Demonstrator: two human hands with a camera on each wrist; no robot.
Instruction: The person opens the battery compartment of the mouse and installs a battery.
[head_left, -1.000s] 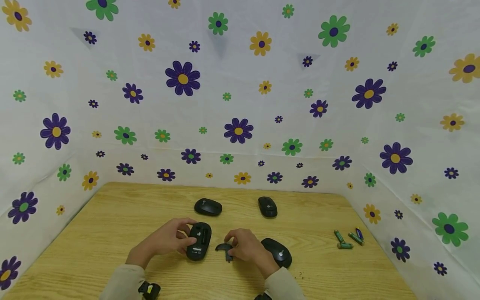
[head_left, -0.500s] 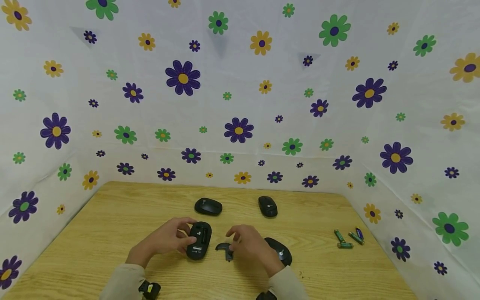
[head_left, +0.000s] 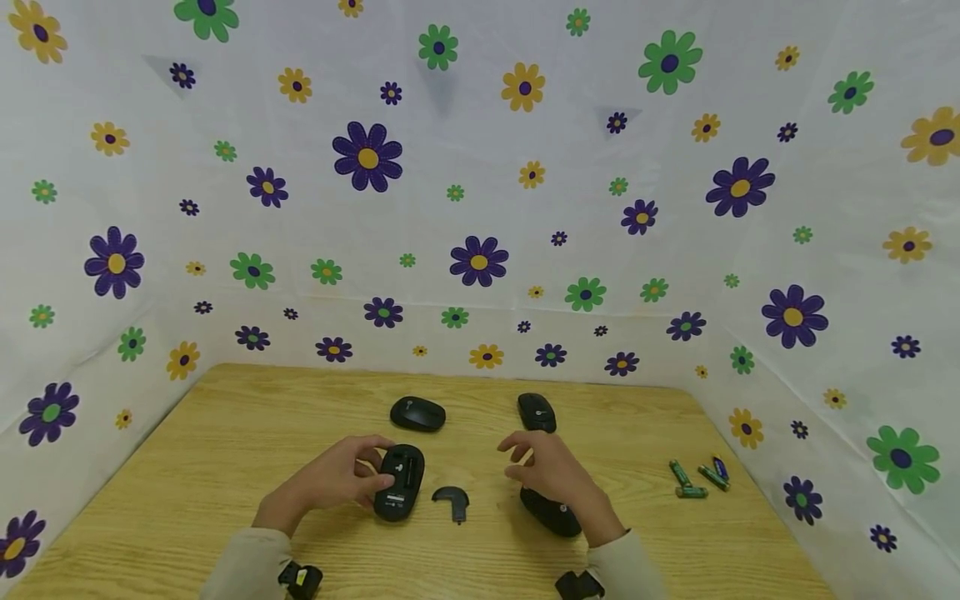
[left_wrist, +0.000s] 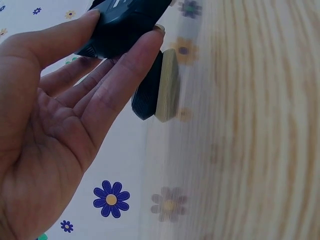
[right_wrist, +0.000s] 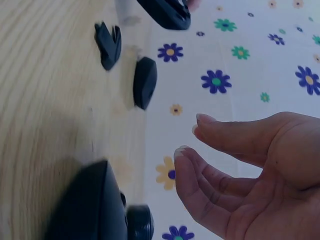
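Observation:
My left hand (head_left: 341, 475) grips a black computer mouse (head_left: 395, 503) by its sides, underside facing up, with its battery slot uncovered. In the left wrist view the thumb and fingers pinch this mouse (left_wrist: 127, 27) above the table. A black battery cover (head_left: 452, 499), curved with a narrow tab, lies on the table to the right of that mouse. My right hand (head_left: 551, 471) hovers over another black mouse (head_left: 551, 512) and partly hides it. Nothing lies between its loosely bent fingers in the right wrist view, where the battery cover (right_wrist: 107, 45) shows at the upper left.
Two more black mice stand farther back, one mouse (head_left: 417, 414) at centre and one mouse (head_left: 536, 412) right of it. Several green batteries (head_left: 692, 492) and a blue battery (head_left: 720, 465) lie on the right of the wooden table (head_left: 300, 400). A flowered white curtain (head_left: 420, 225) surrounds the table.
My right hand has let go of the battery cover, left it on the table and moved right, over the nearby mouse. The left hand keeps its mouse in the same place.

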